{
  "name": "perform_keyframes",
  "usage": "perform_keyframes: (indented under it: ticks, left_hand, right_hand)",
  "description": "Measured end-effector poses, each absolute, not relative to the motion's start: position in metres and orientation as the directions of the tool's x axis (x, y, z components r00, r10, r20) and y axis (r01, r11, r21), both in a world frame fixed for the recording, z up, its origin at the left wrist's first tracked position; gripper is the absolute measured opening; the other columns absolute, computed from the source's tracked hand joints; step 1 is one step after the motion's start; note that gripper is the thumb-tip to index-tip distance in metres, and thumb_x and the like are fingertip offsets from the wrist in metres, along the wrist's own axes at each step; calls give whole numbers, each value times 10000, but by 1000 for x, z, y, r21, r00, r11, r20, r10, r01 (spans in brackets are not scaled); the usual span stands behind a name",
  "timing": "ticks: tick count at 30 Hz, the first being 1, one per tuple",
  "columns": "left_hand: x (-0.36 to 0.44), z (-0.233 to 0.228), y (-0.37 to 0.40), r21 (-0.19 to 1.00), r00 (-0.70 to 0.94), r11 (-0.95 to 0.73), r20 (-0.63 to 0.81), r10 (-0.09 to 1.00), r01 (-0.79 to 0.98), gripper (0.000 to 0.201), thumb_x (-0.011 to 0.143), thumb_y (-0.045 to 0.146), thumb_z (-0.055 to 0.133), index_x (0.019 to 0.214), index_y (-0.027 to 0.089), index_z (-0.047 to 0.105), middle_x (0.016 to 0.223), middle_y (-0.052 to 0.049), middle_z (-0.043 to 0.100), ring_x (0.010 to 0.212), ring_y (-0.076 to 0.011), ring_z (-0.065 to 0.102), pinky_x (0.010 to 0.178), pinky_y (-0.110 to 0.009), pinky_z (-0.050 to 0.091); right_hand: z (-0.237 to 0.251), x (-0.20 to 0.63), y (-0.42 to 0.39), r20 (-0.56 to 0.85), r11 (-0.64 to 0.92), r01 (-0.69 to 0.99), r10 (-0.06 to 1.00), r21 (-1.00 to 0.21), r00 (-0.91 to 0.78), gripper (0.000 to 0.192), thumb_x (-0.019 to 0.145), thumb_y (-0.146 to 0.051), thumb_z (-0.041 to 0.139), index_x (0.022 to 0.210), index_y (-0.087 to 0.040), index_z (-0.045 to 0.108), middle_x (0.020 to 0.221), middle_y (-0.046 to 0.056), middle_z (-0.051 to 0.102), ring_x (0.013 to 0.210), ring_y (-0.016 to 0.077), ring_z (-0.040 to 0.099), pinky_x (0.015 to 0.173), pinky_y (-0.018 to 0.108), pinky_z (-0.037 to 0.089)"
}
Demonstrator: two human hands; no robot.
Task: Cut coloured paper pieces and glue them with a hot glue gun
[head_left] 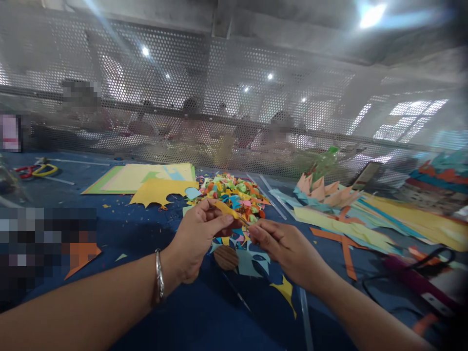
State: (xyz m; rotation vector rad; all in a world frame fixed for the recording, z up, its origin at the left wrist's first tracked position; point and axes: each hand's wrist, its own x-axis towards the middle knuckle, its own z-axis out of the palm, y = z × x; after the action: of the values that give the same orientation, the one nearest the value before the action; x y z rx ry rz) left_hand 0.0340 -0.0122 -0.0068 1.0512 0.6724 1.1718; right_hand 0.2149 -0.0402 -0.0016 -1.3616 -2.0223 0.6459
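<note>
2 hands, left fingers (pixel 215 222) and right fingers (pixel 261 233) pinched shut on yellow paper strip (pixel 229 210) between them

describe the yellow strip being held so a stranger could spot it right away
On the blue table, find the heap of paper scraps. In front of it, left hand and right hand pinch a yellow strip between them, the only piece lifted off the table.

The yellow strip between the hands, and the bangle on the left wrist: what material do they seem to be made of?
Yellow strip: probably thin matte craft paper; it bends softly between the left hand and right hand, like the cut scraps nearby.
Bangle: apparently polished metal, silvery with bright glints; coated plastic cannot be excluded.
</note>
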Motion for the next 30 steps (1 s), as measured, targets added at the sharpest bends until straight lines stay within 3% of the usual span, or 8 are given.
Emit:
perform_keyframes:
  ticks: [23, 30]
  left_hand:
    - [34, -3, -15, 955, 225, 4, 67, 972, -298, 231, 664, 181, 730, 799, 193, 543, 674, -11, 682, 729, -190, 680, 639, -269, 450]
    - [35, -6, -15, 969, 222, -39, 95, 970, -243, 220, 682, 181, 715, 811, 174, 537, 651, -19, 672, 665, -160, 655, 622, -260, 441]
  right_hand:
    - [-1, 216, -39, 253, 412, 664, 911, -624, -326, 381, 938, -462, 360, 688, -208, 495, 635, -3, 470, 603, 144, 441, 553, 272, 348]
    - [0, 215, -41, 245, 411, 680, 911, -607, -331, 399, 937, -484, 345, 671, -209, 458, 619, -9, 447, 582, 140, 421, 540, 288, 324]
